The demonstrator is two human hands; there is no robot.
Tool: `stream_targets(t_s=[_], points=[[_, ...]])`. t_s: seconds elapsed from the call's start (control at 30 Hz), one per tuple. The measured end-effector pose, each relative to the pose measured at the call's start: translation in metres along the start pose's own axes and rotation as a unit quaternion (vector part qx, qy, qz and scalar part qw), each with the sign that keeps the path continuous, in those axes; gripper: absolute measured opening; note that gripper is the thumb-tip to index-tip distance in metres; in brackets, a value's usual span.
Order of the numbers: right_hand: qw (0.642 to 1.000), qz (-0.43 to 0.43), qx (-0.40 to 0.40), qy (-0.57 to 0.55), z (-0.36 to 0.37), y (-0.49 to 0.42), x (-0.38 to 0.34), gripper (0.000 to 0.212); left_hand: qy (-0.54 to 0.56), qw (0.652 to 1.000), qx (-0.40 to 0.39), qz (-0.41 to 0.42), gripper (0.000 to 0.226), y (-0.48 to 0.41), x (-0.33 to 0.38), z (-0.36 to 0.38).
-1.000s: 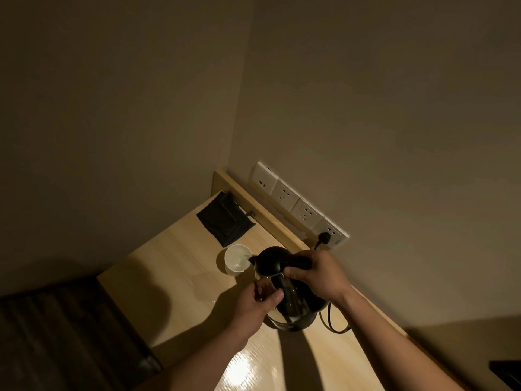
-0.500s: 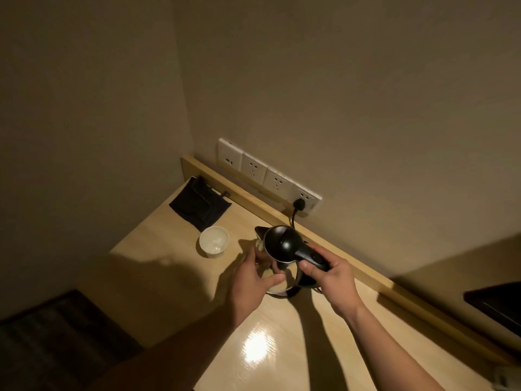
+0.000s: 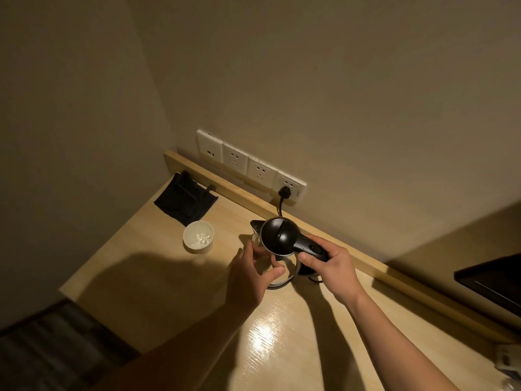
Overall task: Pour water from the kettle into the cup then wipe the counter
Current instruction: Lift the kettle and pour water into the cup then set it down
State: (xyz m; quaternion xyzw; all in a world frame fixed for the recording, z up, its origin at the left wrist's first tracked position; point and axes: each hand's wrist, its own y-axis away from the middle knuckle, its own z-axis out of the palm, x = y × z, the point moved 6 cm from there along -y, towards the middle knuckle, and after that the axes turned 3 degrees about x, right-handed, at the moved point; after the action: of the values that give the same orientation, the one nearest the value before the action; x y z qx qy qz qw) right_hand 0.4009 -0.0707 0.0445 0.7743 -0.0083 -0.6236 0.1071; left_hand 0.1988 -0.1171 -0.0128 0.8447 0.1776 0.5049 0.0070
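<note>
A black-lidded electric kettle point(image 3: 279, 235) stands upright on the wooden counter point(image 3: 158, 280), near the back ledge. My right hand point(image 3: 329, 269) grips its black handle. My left hand point(image 3: 253, 270) is cupped against the kettle's shiny body, thumb and fingers around its lower side. A small white cup point(image 3: 198, 237) sits on the counter to the kettle's left, apart from it, with glints of water inside. A folded black cloth point(image 3: 184, 200) lies in the far left corner behind the cup.
A row of white wall sockets point(image 3: 248, 165) runs above the wooden back ledge point(image 3: 366, 263); the kettle's black plug point(image 3: 284, 191) is in the right-hand one. A dark object point(image 3: 493, 280) sits at the right edge. Dark floor lies beyond the counter's left edge.
The kettle went from tilted with its spout at the cup to upright on the counter, away from the cup. Both hands stayed on it. The view shifted.
</note>
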Motion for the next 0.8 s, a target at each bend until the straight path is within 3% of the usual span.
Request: stream_targets(t_s=[0.4, 0.47, 0.53, 0.63, 0.7, 0.8], points=[[0.999, 0.026, -0.016, 0.011, -0.005, 0.008, 0.018, 0.043, -0.003, 1.000, -0.006, 0.030, 0.057, 0.010, -0.009, 0.007], [0.993, 0.024, 0.005, 0.116, -0.006, 0.010, 0.019, 0.046, -0.018, 0.998, -0.025, 0.056, 0.061, 0.008, -0.012, 0.000], [0.962, 0.000, 0.074, 0.264, -0.008, 0.015, 0.016, 0.062, -0.022, 0.998, -0.045, 0.049, 0.080, 0.003, -0.020, -0.014], [0.932, -0.099, 0.169, 0.306, 0.010, 0.030, -0.016, 0.059, -0.033, 0.998, -0.044, 0.016, 0.097, -0.010, -0.040, -0.054], [0.931, -0.167, 0.140, 0.293, 0.044, 0.039, -0.039, 0.050, -0.074, 0.996, -0.018, 0.054, 0.098, -0.022, -0.051, -0.087], [0.936, -0.190, 0.018, 0.297, 0.106, 0.043, -0.054, 0.044, -0.133, 0.985, 0.002, 0.111, 0.108, -0.045, -0.064, -0.133]])
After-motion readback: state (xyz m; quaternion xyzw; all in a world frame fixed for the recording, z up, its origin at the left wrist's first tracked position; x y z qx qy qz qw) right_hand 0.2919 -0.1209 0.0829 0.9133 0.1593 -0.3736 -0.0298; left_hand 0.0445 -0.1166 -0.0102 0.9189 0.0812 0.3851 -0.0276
